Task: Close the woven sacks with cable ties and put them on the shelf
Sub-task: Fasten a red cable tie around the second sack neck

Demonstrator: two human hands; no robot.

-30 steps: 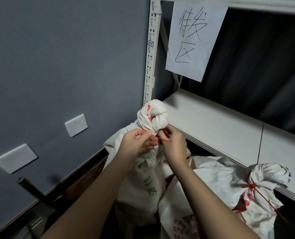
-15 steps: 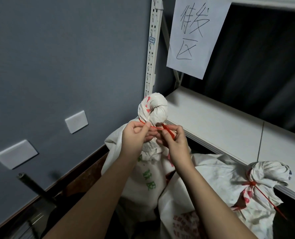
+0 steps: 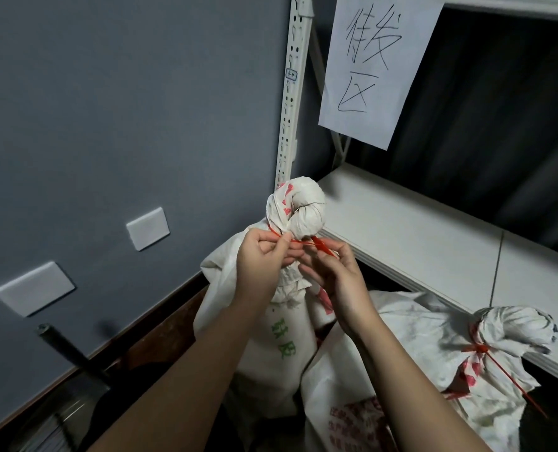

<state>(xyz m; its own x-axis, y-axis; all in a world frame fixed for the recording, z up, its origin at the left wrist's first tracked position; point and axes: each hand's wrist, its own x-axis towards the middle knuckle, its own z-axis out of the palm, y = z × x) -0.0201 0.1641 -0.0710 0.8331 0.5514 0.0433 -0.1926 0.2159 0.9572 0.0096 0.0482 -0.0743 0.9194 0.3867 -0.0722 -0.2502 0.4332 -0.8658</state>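
A white woven sack (image 3: 271, 337) with green print stands upright in front of me, its top twisted into a knob (image 3: 298, 207). A red cable tie (image 3: 307, 243) circles the neck just under the knob. My left hand (image 3: 264, 259) pinches the tie's left end at the neck. My right hand (image 3: 333, 272) pinches the tie's free tail on the right. A second white sack (image 3: 417, 363) lies at the lower right, its neck closed by another red cable tie (image 3: 479, 349) with a long tail. The white shelf board (image 3: 417, 230) runs behind both sacks.
A perforated white shelf upright (image 3: 292, 93) rises beside the grey wall (image 3: 108, 109). A handwritten paper sign (image 3: 372, 66) hangs from the upper shelf. Two white wall plates (image 3: 148, 228) sit on the wall. A dark rod (image 3: 69, 350) leans at the lower left.
The sack's neck and both hands have risen slightly. My right hand has drawn the tie's tail out to the right, away from my left hand.
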